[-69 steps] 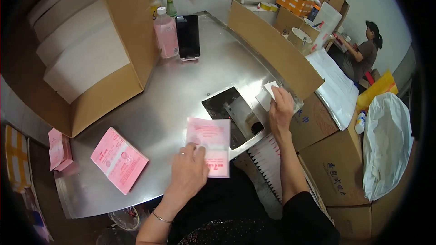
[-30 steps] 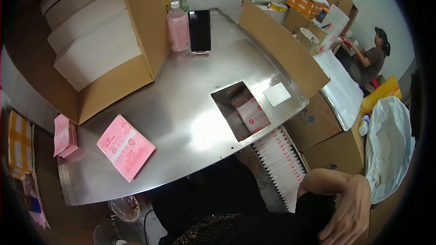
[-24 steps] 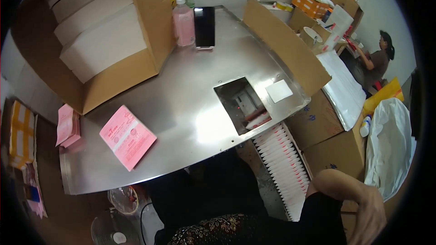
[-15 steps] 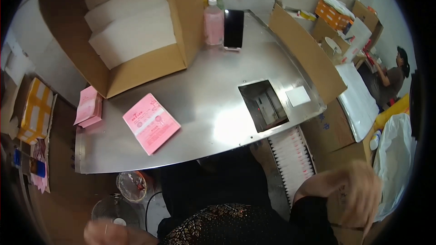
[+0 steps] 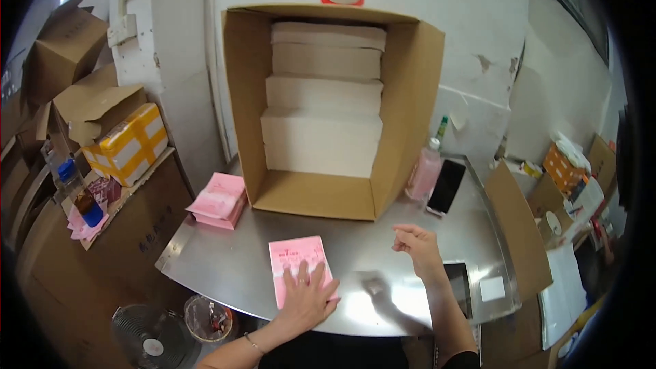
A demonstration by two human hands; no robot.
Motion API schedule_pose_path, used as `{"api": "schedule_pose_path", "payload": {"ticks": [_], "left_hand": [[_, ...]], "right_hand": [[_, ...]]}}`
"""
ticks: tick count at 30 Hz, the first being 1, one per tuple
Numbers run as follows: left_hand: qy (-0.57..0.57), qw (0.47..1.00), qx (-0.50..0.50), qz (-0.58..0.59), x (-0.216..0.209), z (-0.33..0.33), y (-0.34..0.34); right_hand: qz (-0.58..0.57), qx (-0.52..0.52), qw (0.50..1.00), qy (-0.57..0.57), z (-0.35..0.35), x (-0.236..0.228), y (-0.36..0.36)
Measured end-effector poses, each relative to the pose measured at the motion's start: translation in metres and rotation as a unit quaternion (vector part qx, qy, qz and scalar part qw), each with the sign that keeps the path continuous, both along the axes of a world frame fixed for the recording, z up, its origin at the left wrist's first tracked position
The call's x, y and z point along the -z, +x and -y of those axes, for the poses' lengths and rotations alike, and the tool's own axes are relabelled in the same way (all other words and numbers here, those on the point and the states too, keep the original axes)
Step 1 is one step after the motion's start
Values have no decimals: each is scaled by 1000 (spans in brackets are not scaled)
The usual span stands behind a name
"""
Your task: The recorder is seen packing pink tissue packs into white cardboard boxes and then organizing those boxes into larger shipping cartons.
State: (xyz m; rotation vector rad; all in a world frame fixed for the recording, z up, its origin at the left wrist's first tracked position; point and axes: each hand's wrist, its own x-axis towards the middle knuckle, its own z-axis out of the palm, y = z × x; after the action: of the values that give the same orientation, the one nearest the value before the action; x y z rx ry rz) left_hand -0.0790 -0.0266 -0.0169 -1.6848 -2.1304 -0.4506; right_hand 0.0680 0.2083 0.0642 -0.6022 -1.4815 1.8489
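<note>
Far left of frame: one yellow parcel (image 5: 128, 145) with white straps on stacked cartons, one blue-capped bottle (image 5: 66, 172) below it. Bottom left, under the desk (image 5: 225, 270) edge: one small fan (image 5: 152, 342).

Left-centre: one stack of pink packets (image 5: 219, 201) on the desk, beside the big open carton (image 5: 328, 106). That carton holds four white bundles, stepped.

Bottom centre: one single pink packet (image 5: 301, 275) flat on the desk. Left hand (image 5: 306, 295) lies on its lower half, grip spread, fingers flat, pressing not pinching.

Right of centre: right hand (image 5: 418, 249) hovers above the desk, holding nothing, grip loosely curled, apart from the packet.

Right: one pink bottle (image 5: 426, 171), one dark phone (image 5: 447, 186) propped beside it.
</note>
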Motion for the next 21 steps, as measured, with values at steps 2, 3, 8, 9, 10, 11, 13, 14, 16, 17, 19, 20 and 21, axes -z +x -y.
{"api": "schedule_pose_path", "payload": {"ticks": [2,3,8,9,10,11,13,14,16,17,19,20,21], "left_hand": [[-16,999,39,11,3,8,-9],[-35,997,59,37,1,12,-14],[-3,980,87,178,-43,-33,-95],[26,975,79,207,-60,-49,-115],[60,971,49,227,-66,-69,-137],[96,965,15,245,-69,-89,-161],[161,942,-46,290,-73,-127,-212],[164,942,-47,288,-72,-147,-232],[304,903,-70,295,-76,-173,-266],[304,902,-70,298,-85,-184,-280],[245,839,53,483,-96,-189,-306],[246,838,48,484,-90,-194,-312],[321,866,-10,382,-85,-208,-314]], "right_hand": [[54,-5,990,130,-6,-8,-38],[49,-18,990,132,-13,-10,-57],[254,87,891,366,-75,-21,-155],[256,89,892,363,-91,-14,-175],[243,187,855,418,-104,-6,-197],[224,281,807,469,-112,-3,-215],[209,278,852,391,-132,-3,-236],[193,277,889,309,-140,-6,-244],[180,322,873,320,-144,-6,-262],[176,374,851,323,-148,-2,-265],[166,368,858,318,-141,-5,-268],[149,367,863,313,-139,-7,-272],[151,365,863,315,-140,-6,-277]]}}
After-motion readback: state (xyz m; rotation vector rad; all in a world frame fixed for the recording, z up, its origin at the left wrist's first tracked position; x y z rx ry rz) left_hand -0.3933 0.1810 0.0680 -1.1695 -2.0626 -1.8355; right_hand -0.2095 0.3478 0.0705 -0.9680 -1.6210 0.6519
